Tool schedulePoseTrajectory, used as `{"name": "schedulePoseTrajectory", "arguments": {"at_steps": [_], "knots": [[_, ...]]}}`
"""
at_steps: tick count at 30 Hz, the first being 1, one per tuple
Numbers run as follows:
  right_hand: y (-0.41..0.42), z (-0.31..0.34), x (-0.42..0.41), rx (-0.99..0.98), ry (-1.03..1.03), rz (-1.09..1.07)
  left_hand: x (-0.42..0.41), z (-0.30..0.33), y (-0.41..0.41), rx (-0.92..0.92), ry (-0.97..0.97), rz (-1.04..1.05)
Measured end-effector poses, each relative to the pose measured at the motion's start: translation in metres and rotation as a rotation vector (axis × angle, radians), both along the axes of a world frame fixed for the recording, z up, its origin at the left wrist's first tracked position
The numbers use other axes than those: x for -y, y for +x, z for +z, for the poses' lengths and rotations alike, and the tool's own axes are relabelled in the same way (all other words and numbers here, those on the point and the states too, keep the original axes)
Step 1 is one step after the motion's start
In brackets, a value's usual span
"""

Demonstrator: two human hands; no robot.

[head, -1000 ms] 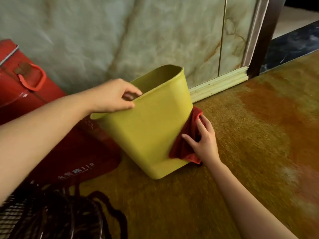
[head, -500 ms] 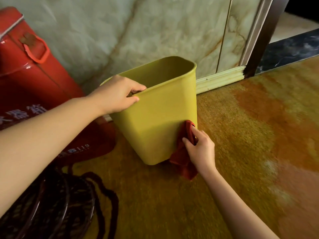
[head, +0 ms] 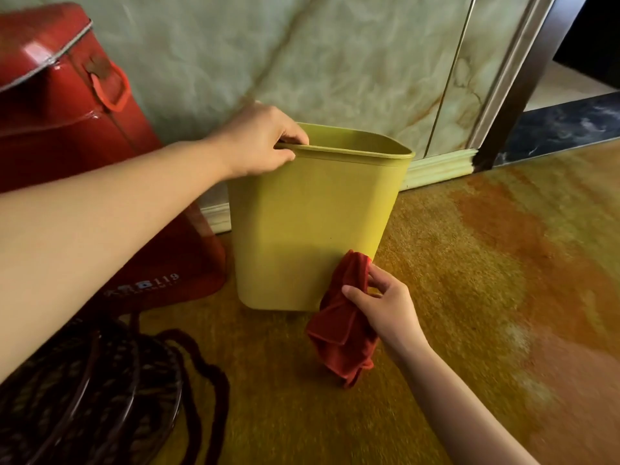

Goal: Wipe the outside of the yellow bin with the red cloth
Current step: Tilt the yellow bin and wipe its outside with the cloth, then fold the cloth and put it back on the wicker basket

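Observation:
The yellow bin (head: pixel 308 229) stands upright on the carpet, close to the marble wall. My left hand (head: pixel 261 139) grips its rim at the near left corner, fingers hooked over the edge. My right hand (head: pixel 385 307) pinches the red cloth (head: pixel 342 320) at the bin's lower right corner. The cloth's upper end touches the bin's side near the base. The rest of it hangs bunched below my hand, down to the carpet.
A red metal box (head: pixel 67 135) with a handle stands left of the bin against the wall. A dark coiled cord and wire frame (head: pixel 100 391) lie at the lower left. Yellow-orange carpet (head: pixel 486 297) stretches to the right. A skirting board (head: pixel 436 166) and door frame (head: pixel 523 82) sit behind.
The bin went from tilted to upright. My right hand slid the cloth down the bin's right side to its base, and the cloth now hangs loose. My left hand kept its hold on the rim.

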State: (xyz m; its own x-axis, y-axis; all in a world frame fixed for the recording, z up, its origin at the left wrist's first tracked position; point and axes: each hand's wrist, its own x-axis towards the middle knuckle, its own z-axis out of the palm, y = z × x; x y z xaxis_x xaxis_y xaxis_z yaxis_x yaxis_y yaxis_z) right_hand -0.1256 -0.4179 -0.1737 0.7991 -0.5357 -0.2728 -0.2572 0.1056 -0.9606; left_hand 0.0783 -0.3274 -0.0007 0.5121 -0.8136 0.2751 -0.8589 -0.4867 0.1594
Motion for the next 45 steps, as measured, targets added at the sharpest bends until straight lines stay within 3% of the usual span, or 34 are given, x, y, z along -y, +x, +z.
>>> {"name": "schedulePoseTrajectory", "arguments": {"at_steps": [8, 13, 21, 24, 26, 27, 31, 33, 40, 45], "knots": [[-0.003, 0.009, -0.001, 0.033, 0.031, 0.02, -0.052, -0.058, -0.021, 0.023, -0.149, 0.049], [-0.004, 0.011, -0.016, 0.044, 0.084, 0.065, -0.08, -0.073, -0.036, -0.013, -0.144, 0.033], [-0.016, 0.011, -0.037, 0.048, 0.086, 0.062, -0.086, -0.075, -0.053, -0.237, -0.192, 0.134], [-0.02, 0.011, -0.044, 0.04, 0.125, 0.065, -0.096, -0.073, -0.083, -0.311, -0.485, 0.128], [-0.022, 0.011, -0.047, 0.053, 0.142, 0.08, -0.108, -0.082, -0.109, -0.457, -0.682, 0.148], [-0.022, 0.012, -0.049, 0.066, 0.155, 0.094, -0.116, -0.09, -0.121, -0.584, -0.677, 0.183], [-0.018, 0.021, -0.058, 0.116, 0.221, 0.179, -0.135, -0.122, -0.146, -1.179, -0.257, 0.288], [-0.015, 0.026, -0.064, 0.144, 0.281, 0.232, -0.136, -0.13, -0.152, -1.384, -0.261, 0.285], [-0.011, 0.035, -0.074, 0.197, 0.548, 0.416, -0.14, -0.129, -0.145, -1.438, -0.425, 0.377], [-0.011, 0.038, -0.077, 0.193, 0.566, 0.525, -0.141, -0.13, -0.147, -1.296, -0.431, 0.464]]}}
